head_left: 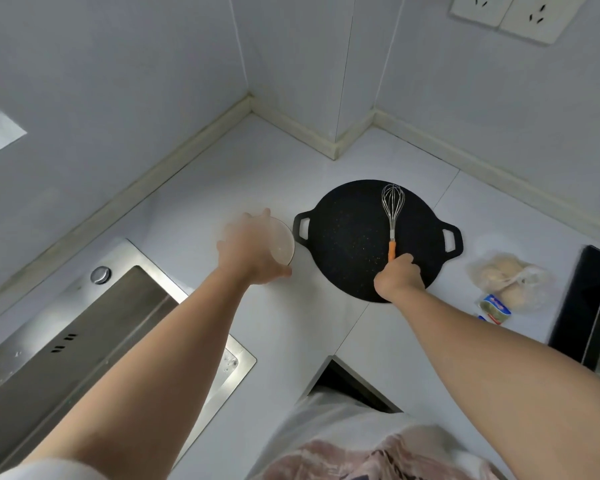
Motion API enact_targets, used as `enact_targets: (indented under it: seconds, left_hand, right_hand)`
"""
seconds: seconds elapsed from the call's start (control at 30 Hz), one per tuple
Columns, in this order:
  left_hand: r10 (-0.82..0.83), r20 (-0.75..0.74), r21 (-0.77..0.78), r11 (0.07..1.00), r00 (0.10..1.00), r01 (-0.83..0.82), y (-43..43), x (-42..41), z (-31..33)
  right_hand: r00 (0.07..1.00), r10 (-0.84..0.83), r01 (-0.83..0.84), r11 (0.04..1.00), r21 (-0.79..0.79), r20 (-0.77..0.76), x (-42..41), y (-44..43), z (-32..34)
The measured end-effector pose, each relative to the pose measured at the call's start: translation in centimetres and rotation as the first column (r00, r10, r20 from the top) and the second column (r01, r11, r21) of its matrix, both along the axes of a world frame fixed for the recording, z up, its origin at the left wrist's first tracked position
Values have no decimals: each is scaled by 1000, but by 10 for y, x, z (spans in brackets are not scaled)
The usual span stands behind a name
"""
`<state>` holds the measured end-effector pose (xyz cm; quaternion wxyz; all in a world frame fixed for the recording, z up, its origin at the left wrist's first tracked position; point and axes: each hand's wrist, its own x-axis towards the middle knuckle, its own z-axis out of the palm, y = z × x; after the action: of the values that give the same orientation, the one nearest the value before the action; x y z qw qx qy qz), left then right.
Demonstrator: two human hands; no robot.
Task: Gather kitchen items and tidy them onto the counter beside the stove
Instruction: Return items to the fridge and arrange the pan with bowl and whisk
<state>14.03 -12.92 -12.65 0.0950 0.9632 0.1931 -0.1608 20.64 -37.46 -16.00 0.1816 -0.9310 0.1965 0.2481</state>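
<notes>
A flat black griddle pan (347, 237) with two loop handles lies on the white counter (243, 174). A wire whisk (392, 211) with an orange handle lies across the pan. My right hand (399, 276) grips the lower end of that handle. Just left of the pan, my left hand (248, 249) holds a small pale bowl (284, 243) by its rim; the bowl is tilted and slightly blurred. I cannot tell whether the bowl touches the counter.
A steel sink (94, 327) is sunk into the counter at the left. A plastic bag of buns (510, 278) and a small blue-and-white packet (495, 308) lie right of the pan. The black stove (589, 299) sits at the right edge. Tiled walls close the corner behind.
</notes>
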Motion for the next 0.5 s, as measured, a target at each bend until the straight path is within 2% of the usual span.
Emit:
enact_targets:
  seconds: [0.3, 0.4, 0.5]
  left_hand:
    - [28, 87, -62, 998, 996, -22, 4, -13, -6]
    - [80, 266, -90, 994, 961, -58, 7, -24, -2]
    - [237, 430, -232, 962, 871, -147, 10, -36, 0]
  right_hand:
    - [1000, -30, 30, 999, -9, -3, 3, 0, 4]
    - [998, -50, 50, 999, 2, -35, 4, -1, 11]
    - [994, -105, 107, 992, 66, -32, 4, -1, 15]
